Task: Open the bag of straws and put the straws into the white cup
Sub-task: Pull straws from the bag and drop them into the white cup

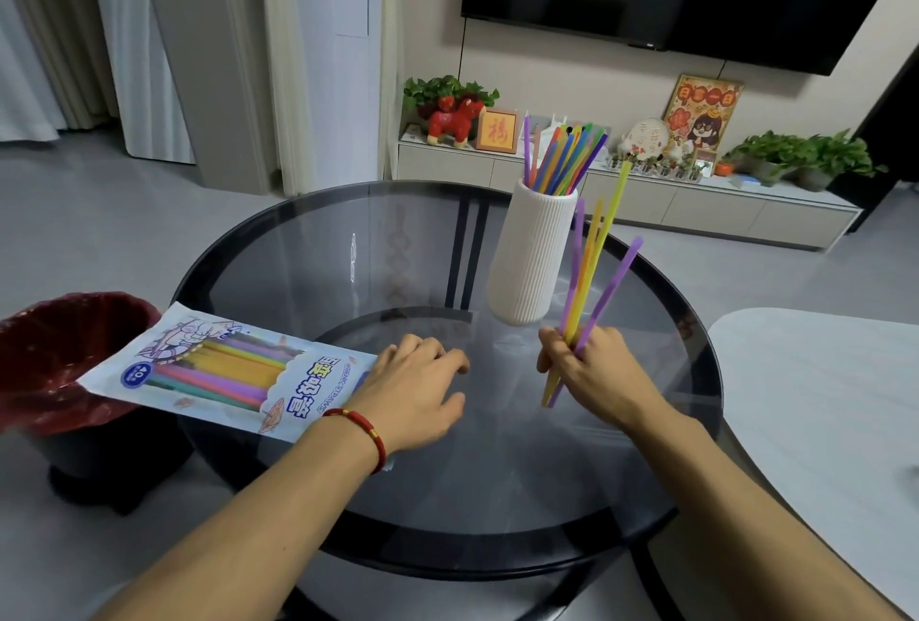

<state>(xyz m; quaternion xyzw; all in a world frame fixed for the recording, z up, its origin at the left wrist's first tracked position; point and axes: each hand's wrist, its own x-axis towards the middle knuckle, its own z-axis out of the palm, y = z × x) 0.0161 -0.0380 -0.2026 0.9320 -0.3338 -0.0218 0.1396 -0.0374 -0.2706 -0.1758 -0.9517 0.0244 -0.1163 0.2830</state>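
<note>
Leftmost, a bin lined with a red bag (64, 357) is seen on the floor beside the round glass worktop (308, 272). The bag of straws (224, 372) is laid flat across the worktop's left edge, its far end jutting out over the bin; coloured straws are visible through its clear window. The bag's near end is pinned under the left hand (413, 392), which is laid palm down with the fingers loosely spread and slightly curled, nothing being gripped. A red bracelet (365, 431) is worn on that wrist, and the left forearm is stretched in from the lower left corner.

Further right, the white cup (532, 257), tall and ribbed, is stood upright on the glass near the worktop's middle, well apart from the bag. A bundle of coloured straws (564, 158) is already held in it, fanned out and leaning to the right.

Just right of the cup, a few loose straws (589, 272), purple, yellow and orange, are clenched in the right hand (587, 367). The fingers are closed around their lower part, the tips are splayed upward beside the cup, and short ends poke out below the fist. The right forearm is extended in from the lower right.
</note>
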